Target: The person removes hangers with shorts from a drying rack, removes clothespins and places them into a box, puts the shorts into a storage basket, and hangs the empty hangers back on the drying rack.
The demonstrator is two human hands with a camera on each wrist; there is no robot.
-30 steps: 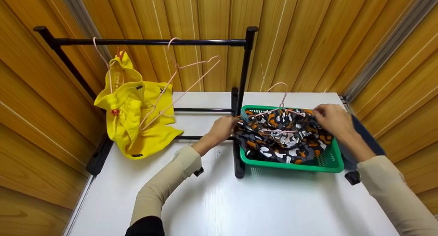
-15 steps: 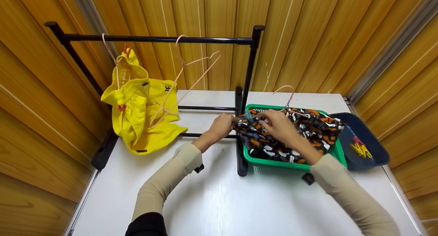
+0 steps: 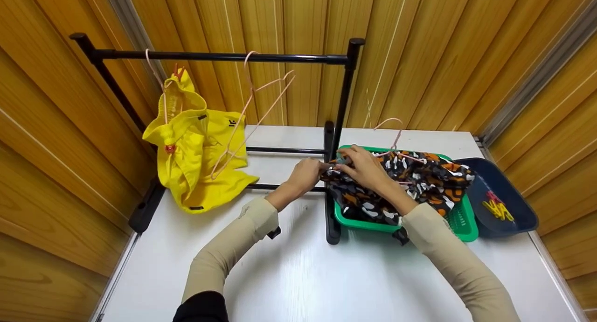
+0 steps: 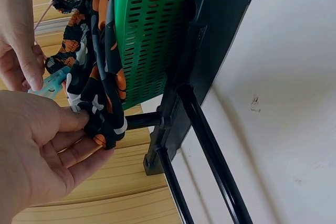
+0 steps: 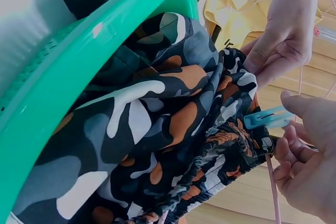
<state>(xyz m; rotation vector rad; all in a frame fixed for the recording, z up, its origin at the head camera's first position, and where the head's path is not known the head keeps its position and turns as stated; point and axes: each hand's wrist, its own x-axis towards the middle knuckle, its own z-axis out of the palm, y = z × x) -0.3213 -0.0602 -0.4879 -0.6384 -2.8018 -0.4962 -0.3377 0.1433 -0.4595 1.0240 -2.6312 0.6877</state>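
A garment with a black, orange and white camouflage pattern [image 3: 359,200] and a gathered elastic waistband lies bunched in the green basket [image 3: 368,225]. A pink wire hanger [image 3: 396,137] runs along its waistband. My left hand [image 3: 303,175] pinches the left end of the waistband between thumb and fingers, best seen in the left wrist view. Beside it, my right hand [image 3: 366,170] holds the light-blue clothespin [image 5: 269,117] by its outer end. The clothespin's other end sits on the waistband near the hanger. In the head view my right fingers partly cover it.
Left of the basket stands a black rack [image 3: 224,57]. It carries yellow shorts [image 3: 186,140] clipped to a hanger and a bare pink hanger [image 3: 252,91]. A dark blue tray [image 3: 517,198] on the right holds yellow and pink clothespins [image 3: 498,207]. Wooden panels [image 3: 429,56] close off the back.
My right hand has left the garment's right end and moved left to the clothespin. The left hand keeps its grip on the waistband. More of the blue tray now shows.
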